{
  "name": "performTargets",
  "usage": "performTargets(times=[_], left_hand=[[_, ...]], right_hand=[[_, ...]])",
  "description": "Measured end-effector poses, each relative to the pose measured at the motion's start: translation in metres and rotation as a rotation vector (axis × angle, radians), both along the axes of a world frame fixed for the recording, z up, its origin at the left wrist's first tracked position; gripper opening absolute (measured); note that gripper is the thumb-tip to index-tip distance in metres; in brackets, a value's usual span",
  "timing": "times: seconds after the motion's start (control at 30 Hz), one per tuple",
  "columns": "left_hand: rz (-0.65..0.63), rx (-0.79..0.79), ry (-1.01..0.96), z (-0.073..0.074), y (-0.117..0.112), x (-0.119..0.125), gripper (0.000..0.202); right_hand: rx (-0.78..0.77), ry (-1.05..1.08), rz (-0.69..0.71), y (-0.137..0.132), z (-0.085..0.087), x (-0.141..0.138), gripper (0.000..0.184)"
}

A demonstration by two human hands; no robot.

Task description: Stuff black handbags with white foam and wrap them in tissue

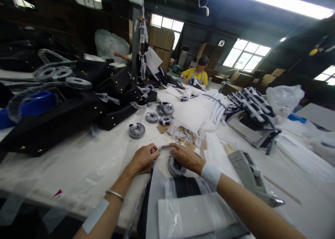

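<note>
Between my two hands runs a plastic-wrapped strap [165, 147], bent in a low arc above the white table. My left hand [143, 157] pinches one part of it with the fingertips, and the strap's length hangs down past that hand toward the front edge. At the other side of the arc, my right hand [187, 157] is closed on the strap, just over a coiled strap [172, 167] in clear wrap. Whether those fingers also grip the coil is hidden. Right below lies a black bag [184, 186] covered with white sheeting and clear plastic.
Several wrapped strap coils [136, 131] lie ahead, beside scattered paper tags [185, 136]. Black bags [62, 124] are piled at left. A grey tape dispenser [247, 171] stands at right, near wrapped black-and-white bundles [252, 106]. A person in yellow [196, 75] sits across the table.
</note>
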State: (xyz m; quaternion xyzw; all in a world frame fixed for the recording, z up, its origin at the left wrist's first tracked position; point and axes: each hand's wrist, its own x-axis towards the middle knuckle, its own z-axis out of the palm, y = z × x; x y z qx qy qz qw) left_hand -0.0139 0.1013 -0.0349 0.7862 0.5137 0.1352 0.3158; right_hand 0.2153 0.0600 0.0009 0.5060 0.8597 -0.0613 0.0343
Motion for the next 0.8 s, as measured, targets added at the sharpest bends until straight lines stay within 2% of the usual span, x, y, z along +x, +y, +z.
performTargets(times=[0.13, 0.23, 0.33, 0.43, 0.53, 0.7, 0.8], left_hand=[[-0.008, 0.123, 0.116, 0.012, -0.007, 0.012, 0.037], [-0.099, 0.192, 0.150, 0.019, -0.002, 0.027, 0.046], [-0.204, 0.188, 0.146, 0.020, 0.009, 0.044, 0.046], [-0.277, 0.167, 0.111, 0.016, 0.018, 0.058, 0.042], [-0.280, 0.154, 0.076, 0.011, 0.020, 0.063, 0.044], [-0.235, 0.134, 0.053, 0.010, 0.012, 0.059, 0.037], [-0.201, 0.130, 0.055, 0.012, 0.001, 0.056, 0.025]], right_hand=[[0.018, 0.018, -0.212, -0.004, -0.006, 0.007, 0.021], [0.014, 0.050, -0.306, -0.006, -0.007, 0.010, 0.025], [0.002, 0.068, -0.359, -0.004, -0.006, 0.010, 0.020], [-0.007, 0.075, -0.380, -0.001, -0.006, 0.009, 0.019], [-0.011, 0.087, -0.385, 0.005, -0.006, 0.009, 0.023], [-0.021, 0.116, -0.351, 0.012, -0.005, 0.009, 0.051], [-0.053, 0.120, -0.275, 0.012, -0.003, 0.009, 0.038]])
